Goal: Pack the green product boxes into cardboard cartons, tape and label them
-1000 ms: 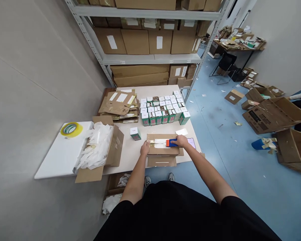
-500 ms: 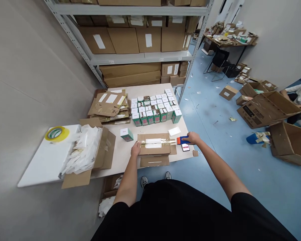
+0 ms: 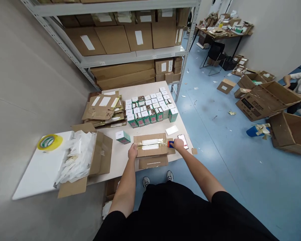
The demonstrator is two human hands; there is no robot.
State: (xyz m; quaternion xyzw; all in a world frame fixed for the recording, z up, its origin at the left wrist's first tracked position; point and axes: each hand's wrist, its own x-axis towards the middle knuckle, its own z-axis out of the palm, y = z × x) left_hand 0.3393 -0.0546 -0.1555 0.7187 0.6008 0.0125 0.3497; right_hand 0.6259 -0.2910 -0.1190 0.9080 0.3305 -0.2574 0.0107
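A cardboard box lies on the table in front of me, with clear tape and white labels along its top seam. My left hand grips the box's left end, thumb near the top edge. In my right hand is a blue and red tape dispenser, held against the box's right end. A smartphone lies partly behind that hand. Left of the box's back corner sits a single green and white carton. A flat cardboard piece lies at the front edge.
Several green and white cartons stand in rows behind the box. Flattened cardboard is stacked at the back left. An open box of white packets and a yellow tape roll are at left. Shelving rises behind; another person's hand shows far right.
My right hand has moved left with the tape dispenser, from beyond the box's right end up against it. The left hand stays at the left end. The view has shifted slightly.
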